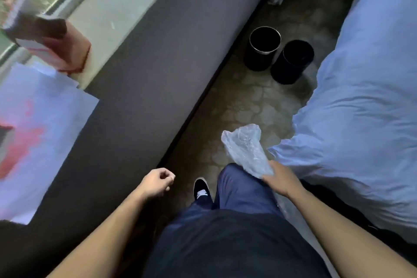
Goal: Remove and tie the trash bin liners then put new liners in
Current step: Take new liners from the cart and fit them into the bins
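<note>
Head view: right hand (pixel 279 178) grips clear liner (pixel 246 149); black bins (pixel 265 48) stand ahead.

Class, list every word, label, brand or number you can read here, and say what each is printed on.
No text is readable.
On the white bag: red print, too blurred to read.
On the shoe: white mark, too small to tell.
On the liner: no print shows.
</note>
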`<control>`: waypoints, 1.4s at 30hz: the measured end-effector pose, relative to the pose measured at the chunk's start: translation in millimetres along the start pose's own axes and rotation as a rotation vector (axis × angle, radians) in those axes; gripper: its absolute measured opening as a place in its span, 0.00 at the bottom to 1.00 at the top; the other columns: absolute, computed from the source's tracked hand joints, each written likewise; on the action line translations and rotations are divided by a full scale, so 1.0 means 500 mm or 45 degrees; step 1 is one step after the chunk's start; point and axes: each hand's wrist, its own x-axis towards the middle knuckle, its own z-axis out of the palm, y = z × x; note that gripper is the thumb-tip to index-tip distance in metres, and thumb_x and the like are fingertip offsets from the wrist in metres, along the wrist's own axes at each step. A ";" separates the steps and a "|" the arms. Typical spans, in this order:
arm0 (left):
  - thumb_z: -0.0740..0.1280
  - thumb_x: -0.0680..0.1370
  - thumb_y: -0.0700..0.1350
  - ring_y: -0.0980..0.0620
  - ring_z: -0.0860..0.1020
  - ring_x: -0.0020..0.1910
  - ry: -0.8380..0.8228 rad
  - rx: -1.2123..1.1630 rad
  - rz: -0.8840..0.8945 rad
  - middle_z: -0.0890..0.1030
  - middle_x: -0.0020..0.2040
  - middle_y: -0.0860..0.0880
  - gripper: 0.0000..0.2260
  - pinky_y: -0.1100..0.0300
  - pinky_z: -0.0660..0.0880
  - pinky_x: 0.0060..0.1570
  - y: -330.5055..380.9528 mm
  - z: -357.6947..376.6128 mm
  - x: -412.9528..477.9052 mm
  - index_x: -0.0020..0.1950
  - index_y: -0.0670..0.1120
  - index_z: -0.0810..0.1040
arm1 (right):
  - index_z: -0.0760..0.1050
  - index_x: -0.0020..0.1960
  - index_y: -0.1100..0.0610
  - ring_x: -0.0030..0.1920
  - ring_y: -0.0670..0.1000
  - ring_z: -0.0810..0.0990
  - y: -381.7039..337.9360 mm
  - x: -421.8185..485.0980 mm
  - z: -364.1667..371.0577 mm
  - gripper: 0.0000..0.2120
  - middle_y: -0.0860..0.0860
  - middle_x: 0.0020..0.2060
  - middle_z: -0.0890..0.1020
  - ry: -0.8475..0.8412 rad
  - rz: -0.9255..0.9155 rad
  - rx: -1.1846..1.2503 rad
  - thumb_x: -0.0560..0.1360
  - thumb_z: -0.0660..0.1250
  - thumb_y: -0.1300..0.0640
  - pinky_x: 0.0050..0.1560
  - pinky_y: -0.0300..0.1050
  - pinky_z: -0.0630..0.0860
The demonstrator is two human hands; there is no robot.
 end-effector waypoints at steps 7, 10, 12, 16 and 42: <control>0.66 0.75 0.47 0.53 0.76 0.32 -0.255 0.198 0.324 0.79 0.34 0.54 0.04 0.62 0.71 0.33 0.389 0.001 0.165 0.44 0.48 0.80 | 0.78 0.59 0.48 0.57 0.59 0.81 0.161 0.013 0.010 0.16 0.51 0.57 0.83 0.093 0.543 0.312 0.74 0.65 0.44 0.55 0.49 0.77; 0.66 0.75 0.47 0.54 0.76 0.32 -0.308 0.285 0.449 0.76 0.32 0.55 0.04 0.63 0.70 0.31 0.553 0.020 0.240 0.45 0.48 0.80 | 0.75 0.49 0.45 0.55 0.59 0.81 0.195 0.038 -0.007 0.11 0.51 0.54 0.84 0.129 0.676 0.446 0.69 0.64 0.44 0.55 0.49 0.77; 0.66 0.77 0.44 0.54 0.76 0.32 -0.317 0.378 0.501 0.77 0.32 0.55 0.03 0.63 0.71 0.32 0.646 0.037 0.291 0.45 0.48 0.80 | 0.74 0.48 0.43 0.54 0.58 0.80 0.220 0.075 -0.024 0.07 0.51 0.54 0.84 0.127 0.706 0.524 0.71 0.63 0.44 0.55 0.49 0.76; 0.66 0.77 0.47 0.56 0.79 0.33 -0.267 0.624 0.521 0.80 0.31 0.55 0.04 0.61 0.76 0.37 0.800 0.038 0.370 0.45 0.51 0.81 | 0.75 0.59 0.49 0.56 0.53 0.78 0.183 0.154 -0.175 0.11 0.48 0.57 0.81 0.232 0.637 0.611 0.77 0.67 0.55 0.50 0.43 0.71; 0.66 0.79 0.43 0.52 0.77 0.34 -0.294 0.523 0.370 0.80 0.36 0.49 0.04 0.61 0.73 0.32 1.618 -0.052 0.891 0.48 0.45 0.80 | 0.73 0.64 0.52 0.54 0.53 0.79 0.050 0.824 -1.215 0.17 0.48 0.55 0.80 0.273 0.333 0.337 0.77 0.68 0.49 0.55 0.48 0.75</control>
